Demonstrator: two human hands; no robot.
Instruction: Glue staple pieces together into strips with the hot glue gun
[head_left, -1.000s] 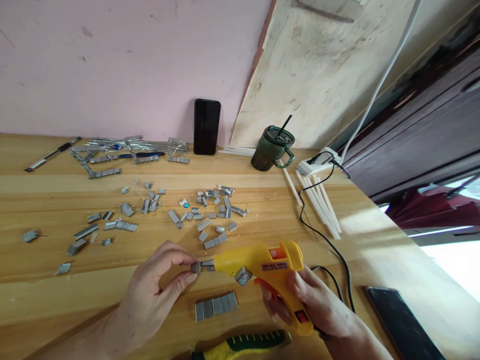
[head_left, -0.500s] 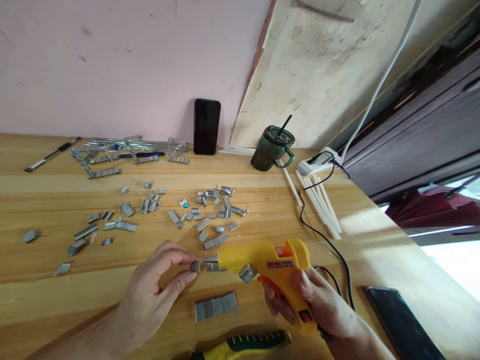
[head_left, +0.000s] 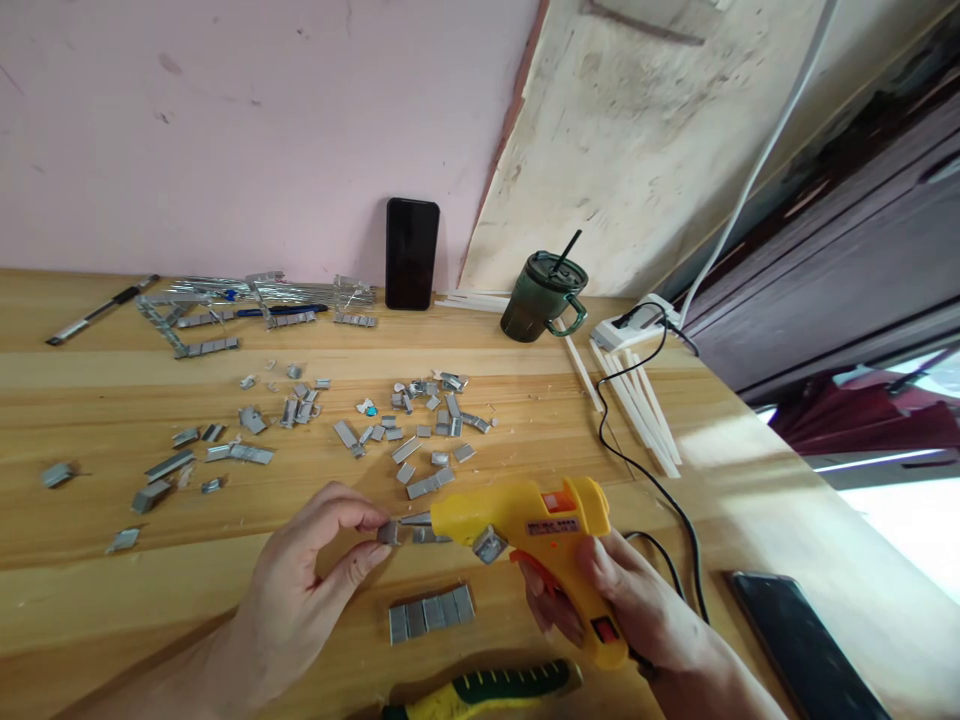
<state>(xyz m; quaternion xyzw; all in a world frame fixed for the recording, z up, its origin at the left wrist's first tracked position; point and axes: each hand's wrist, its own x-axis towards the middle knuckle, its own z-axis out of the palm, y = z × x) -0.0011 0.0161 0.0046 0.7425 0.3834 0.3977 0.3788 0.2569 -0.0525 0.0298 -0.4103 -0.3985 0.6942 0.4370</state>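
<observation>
Item: my L hand (head_left: 307, 585), thumb + finger pinching sm. grey pc. (head_left: 387, 534) over table (head_left: 525, 420). Item: my R hand (head_left: 637, 600), fingers wrapped round yel. glue gun (head_left: 517, 508), nozzle tip (head_left: 415, 520) nr. pc., contact unclear. Item: strip of grey pcs. (head_left: 433, 613), on table, nearer me.

The yellow glue gun (head_left: 541, 535), with an orange trigger (head_left: 529, 568) and red switch (head_left: 604, 629), is held barrel nearly level, its metal nozzle (head_left: 418, 519) just beside a small grey metal piece (head_left: 388, 533), pinched aloft.
</observation>
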